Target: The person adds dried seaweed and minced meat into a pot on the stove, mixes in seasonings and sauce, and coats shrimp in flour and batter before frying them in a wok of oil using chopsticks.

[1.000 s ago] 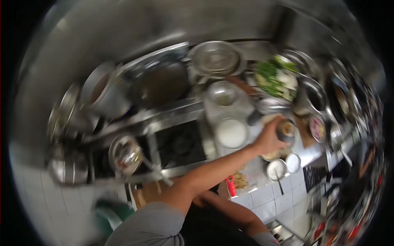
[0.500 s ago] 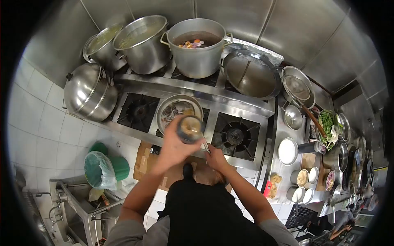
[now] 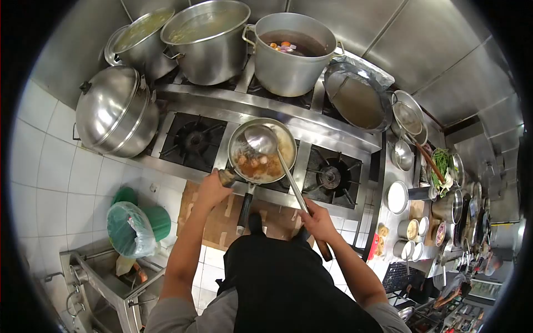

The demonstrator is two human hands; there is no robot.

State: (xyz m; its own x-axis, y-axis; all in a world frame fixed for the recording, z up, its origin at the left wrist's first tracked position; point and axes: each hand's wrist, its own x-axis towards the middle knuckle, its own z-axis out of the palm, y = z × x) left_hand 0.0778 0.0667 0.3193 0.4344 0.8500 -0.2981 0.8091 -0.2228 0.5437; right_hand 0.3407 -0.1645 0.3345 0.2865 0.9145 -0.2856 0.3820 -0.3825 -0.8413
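Pan (image 3: pixel 234 136) already has food (image 3: pixel 258 165) in, cooking's not done imo, left hand (image 3: pixel 210 191) gripping a small container (image 3: pixel 226 177) beside it, right hand (image 3: pixel 318 221) wrapped round the ladle (image 3: pixel 289 173).

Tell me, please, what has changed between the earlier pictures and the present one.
The left hand carried the small container left from over the counter to above the pan, then down beside its near left rim, still holding it. More brown liquid now shows in the pan. The right hand still grips the ladle; the large pots stayed put.
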